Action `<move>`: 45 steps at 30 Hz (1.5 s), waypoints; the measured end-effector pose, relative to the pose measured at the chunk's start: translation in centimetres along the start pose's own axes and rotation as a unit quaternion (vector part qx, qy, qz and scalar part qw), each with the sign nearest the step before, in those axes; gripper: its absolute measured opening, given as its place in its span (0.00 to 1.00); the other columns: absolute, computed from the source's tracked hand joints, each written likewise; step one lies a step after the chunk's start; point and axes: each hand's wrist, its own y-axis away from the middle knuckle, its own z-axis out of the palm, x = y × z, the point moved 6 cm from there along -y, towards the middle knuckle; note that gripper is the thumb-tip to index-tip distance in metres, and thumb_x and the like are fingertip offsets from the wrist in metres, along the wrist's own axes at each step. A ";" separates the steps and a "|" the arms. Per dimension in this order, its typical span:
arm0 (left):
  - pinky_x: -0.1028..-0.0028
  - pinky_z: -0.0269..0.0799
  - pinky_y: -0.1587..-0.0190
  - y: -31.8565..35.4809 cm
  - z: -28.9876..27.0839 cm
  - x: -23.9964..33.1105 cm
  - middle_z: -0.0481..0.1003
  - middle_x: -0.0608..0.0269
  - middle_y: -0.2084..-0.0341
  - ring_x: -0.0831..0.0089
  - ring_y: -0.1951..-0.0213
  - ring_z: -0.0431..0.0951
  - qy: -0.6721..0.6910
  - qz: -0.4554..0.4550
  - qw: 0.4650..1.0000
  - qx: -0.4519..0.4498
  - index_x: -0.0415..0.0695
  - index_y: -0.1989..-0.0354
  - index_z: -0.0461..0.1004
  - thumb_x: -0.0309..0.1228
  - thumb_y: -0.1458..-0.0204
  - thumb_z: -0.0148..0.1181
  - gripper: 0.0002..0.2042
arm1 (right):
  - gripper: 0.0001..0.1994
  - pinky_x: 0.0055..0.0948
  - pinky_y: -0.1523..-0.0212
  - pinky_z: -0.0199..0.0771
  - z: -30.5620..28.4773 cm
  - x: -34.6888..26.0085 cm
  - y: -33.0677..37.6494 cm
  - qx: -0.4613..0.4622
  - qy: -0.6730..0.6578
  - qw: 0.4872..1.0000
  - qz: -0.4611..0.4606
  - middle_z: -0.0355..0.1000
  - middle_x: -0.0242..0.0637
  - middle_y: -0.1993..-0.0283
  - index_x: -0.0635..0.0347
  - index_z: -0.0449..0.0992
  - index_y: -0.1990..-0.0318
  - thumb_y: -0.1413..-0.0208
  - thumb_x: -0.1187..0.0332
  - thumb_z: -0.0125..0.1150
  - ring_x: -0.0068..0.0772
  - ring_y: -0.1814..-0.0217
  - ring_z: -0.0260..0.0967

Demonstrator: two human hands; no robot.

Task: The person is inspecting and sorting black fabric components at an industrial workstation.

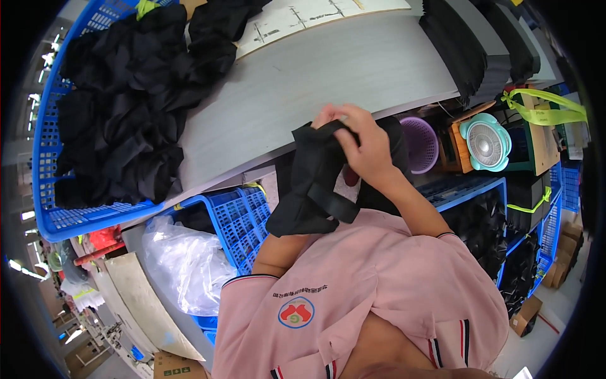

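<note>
A black fabric piece with a strap-like band hangs in front of my chest, just off the table's near edge. My right hand is closed on its upper edge, thumb and fingers pinching the cloth. My left forearm goes up behind the same piece, which covers most of that hand. Only some fingertips of my left hand show at the top edge, bent against the cloth close to my right fingers.
The grey table bears a blue basket heaped with black cloth pieces, a marked white board and stacked black sheets. Below are a purple bin, a turquoise fan, blue crates and clear plastic.
</note>
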 end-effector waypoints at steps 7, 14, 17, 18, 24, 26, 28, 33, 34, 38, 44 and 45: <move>0.71 0.69 0.43 -0.7 -1.7 -1.2 0.70 0.49 0.43 0.66 0.41 0.71 -0.015 -0.091 0.984 0.149 0.33 0.39 0.63 0.29 0.53 0.69 0.32 | 0.10 0.37 0.62 0.74 0.5 3.2 3.1 -0.098 0.088 0.985 0.114 0.71 0.38 0.68 0.59 0.75 0.59 0.49 0.74 0.63 0.43 0.69 0.69; 0.69 0.70 0.46 -0.2 -4.1 -2.3 0.71 0.52 0.47 0.67 0.45 0.72 0.057 -0.093 0.992 0.056 0.35 0.43 0.66 0.30 0.50 0.66 0.26 | 0.07 0.37 0.42 0.65 -1.2 2.4 3.6 -0.212 -0.466 0.831 0.216 0.73 0.42 0.62 0.70 0.75 0.64 0.43 0.72 0.57 0.40 0.49 0.71; 0.69 0.70 0.48 3.1 -4.0 -1.1 0.72 0.52 0.49 0.66 0.47 0.72 0.074 -0.044 0.996 -0.030 0.35 0.45 0.67 0.30 0.49 0.66 0.24 | 0.10 0.25 0.51 0.66 -1.3 4.4 3.8 -0.123 -0.503 0.776 0.359 0.72 0.29 0.62 0.67 0.75 0.66 0.37 0.67 0.54 0.21 0.56 0.66; 0.69 0.70 0.48 4.1 -3.6 -0.8 0.72 0.53 0.50 0.66 0.48 0.72 0.062 -0.026 0.997 -0.049 0.36 0.45 0.68 0.31 0.49 0.65 0.24 | 0.13 0.22 0.57 0.66 -0.7 5.6 4.9 -0.066 -0.513 0.704 0.487 0.71 0.23 0.64 0.65 0.74 0.68 0.35 0.65 0.55 0.14 0.60 0.63; 0.68 0.71 0.51 4.6 0.5 -0.9 0.74 0.53 0.54 0.65 0.52 0.73 -0.150 0.107 0.981 -0.055 0.37 0.48 0.70 0.32 0.48 0.65 0.20 | 0.14 0.18 0.60 0.66 -1.2 9.1 2.7 -0.073 -0.241 0.887 0.387 0.74 0.29 0.60 0.66 0.75 0.57 0.31 0.63 0.49 0.15 0.64 0.67; 0.68 0.71 0.52 3.6 0.4 -0.8 0.74 0.54 0.55 0.65 0.53 0.74 -0.213 0.144 0.966 -0.029 0.38 0.49 0.71 0.32 0.48 0.64 0.19 | 0.13 0.19 0.57 0.68 -2.3 9.6 2.9 0.036 -0.331 0.846 0.416 0.75 0.33 0.58 0.65 0.75 0.56 0.31 0.64 0.49 0.18 0.62 0.70; 0.68 0.71 0.53 3.0 -0.5 -0.6 0.75 0.54 0.57 0.64 0.55 0.74 -0.185 0.141 0.973 0.005 0.38 0.50 0.72 0.32 0.48 0.64 0.18 | 0.11 0.22 0.56 0.71 -2.9 8.8 3.0 0.045 -0.332 0.848 0.411 0.76 0.35 0.58 0.66 0.75 0.54 0.34 0.66 0.52 0.24 0.61 0.75; 0.68 0.72 0.55 3.6 -1.4 0.4 0.76 0.55 0.60 0.64 0.58 0.75 -0.221 0.193 0.954 0.054 0.40 0.53 0.74 0.33 0.47 0.63 0.16 | 0.16 0.30 0.45 0.69 -3.9 4.4 1.5 -0.062 -0.096 0.969 0.217 0.73 0.40 0.48 0.64 0.75 0.49 0.46 0.71 0.64 0.39 0.46 0.72; 0.68 0.72 0.56 3.9 -1.3 0.4 0.76 0.55 0.61 0.63 0.59 0.75 -0.228 0.204 0.950 0.058 0.40 0.53 0.74 0.33 0.47 0.63 0.15 | 0.16 0.32 0.44 0.69 -3.8 4.1 1.5 -0.081 -0.082 0.971 0.211 0.73 0.41 0.47 0.63 0.76 0.50 0.46 0.70 0.64 0.42 0.45 0.72; 0.68 0.72 0.58 4.8 -1.1 0.1 0.77 0.55 0.64 0.63 0.62 0.75 -0.249 0.235 0.938 0.059 0.41 0.55 0.76 0.34 0.46 0.63 0.13 | 0.15 0.34 0.44 0.69 -3.0 3.9 1.8 -0.142 -0.162 0.951 0.224 0.73 0.41 0.46 0.63 0.77 0.52 0.48 0.70 0.64 0.46 0.46 0.71; 0.69 0.71 0.52 4.0 -1.8 -1.4 0.75 0.60 0.56 0.64 0.56 0.74 -0.300 0.146 0.943 -0.017 0.43 0.51 0.75 0.31 0.47 0.62 0.15 | 0.12 0.32 0.42 0.67 -1.4 4.6 3.2 -0.213 -0.166 0.928 0.256 0.74 0.39 0.48 0.64 0.76 0.54 0.46 0.74 0.55 0.36 0.45 0.71; 0.69 0.71 0.52 3.8 -2.1 -1.4 0.75 0.60 0.56 0.64 0.56 0.74 -0.299 0.145 0.943 -0.017 0.43 0.51 0.75 0.31 0.47 0.62 0.15 | 0.12 0.32 0.42 0.67 -1.3 4.6 3.3 -0.225 -0.163 0.929 0.246 0.74 0.39 0.48 0.64 0.76 0.54 0.46 0.74 0.55 0.36 0.45 0.71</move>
